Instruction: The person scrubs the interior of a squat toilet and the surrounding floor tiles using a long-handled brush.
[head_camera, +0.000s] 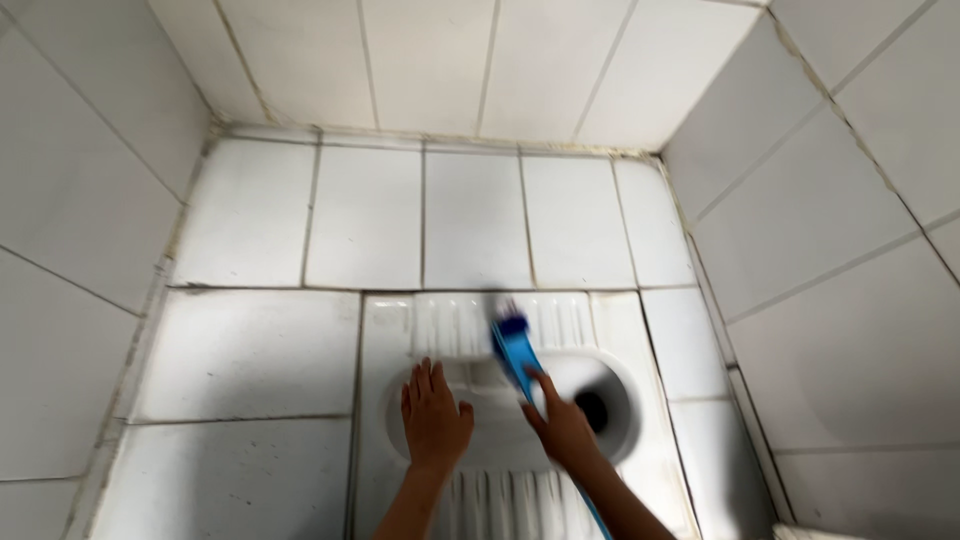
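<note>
Below, white squat toilet pan (620, 345) sunk into tiled floor (250, 350), tiled walls (820, 210) close around. Left hand (434, 420) flat, released, on pan's rim. Right hand (562, 428) gripping blue brush (514, 350) over pan's bowl, beside drain hole (592, 408).

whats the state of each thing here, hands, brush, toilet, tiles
left hand: open, palm flat on the pan rim
right hand: shut in a grip on the brush handle
blue plastic brush: held tilted, head blurred at the ribbed footrest
white ceramic squat toilet pan: set into the floor, drain hole uncovered
white floor tiles: speckled with dirt, grout lines dark
</note>
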